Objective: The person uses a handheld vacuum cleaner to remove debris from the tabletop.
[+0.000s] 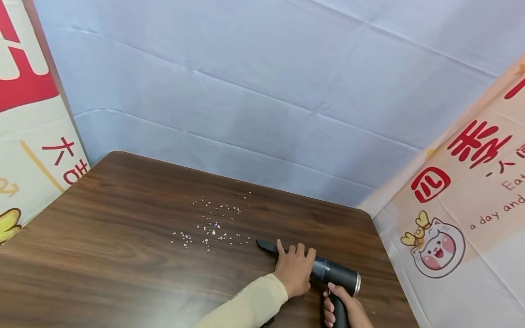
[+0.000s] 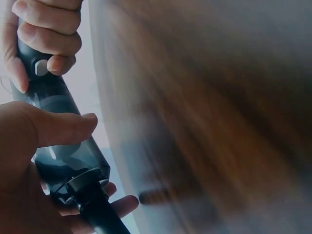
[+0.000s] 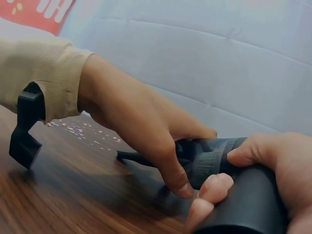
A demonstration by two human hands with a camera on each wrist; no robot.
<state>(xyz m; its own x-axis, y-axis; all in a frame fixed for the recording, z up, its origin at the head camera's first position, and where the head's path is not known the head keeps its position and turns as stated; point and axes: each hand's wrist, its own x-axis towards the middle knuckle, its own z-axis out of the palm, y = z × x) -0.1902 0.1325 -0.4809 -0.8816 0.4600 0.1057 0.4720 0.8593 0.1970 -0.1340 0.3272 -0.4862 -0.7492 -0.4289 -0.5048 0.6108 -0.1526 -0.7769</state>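
A black handheld vacuum (image 1: 340, 275) with a see-through dust cup (image 2: 73, 158) is held low over the brown table, its narrow nozzle (image 1: 266, 246) pointing left toward scattered crumbs. My right hand (image 1: 346, 306) grips its handle, fingers wrapped round; a pale button (image 2: 41, 67) shows beside those fingers in the left wrist view. Around the front of the body, near the nozzle's base, my left hand (image 1: 294, 271) holds on, thumb on one side and fingers on the other. Whether the nozzle touches the table is unclear.
Small white and purplish crumbs (image 1: 213, 232) lie spread over the middle of the wooden table (image 1: 102, 228). Pale blue cloth (image 1: 246, 91) hangs behind its far edge, and printed cloths (image 1: 484, 218) stand at both sides. A black wrist mount (image 3: 28, 126) sits at the left sleeve.
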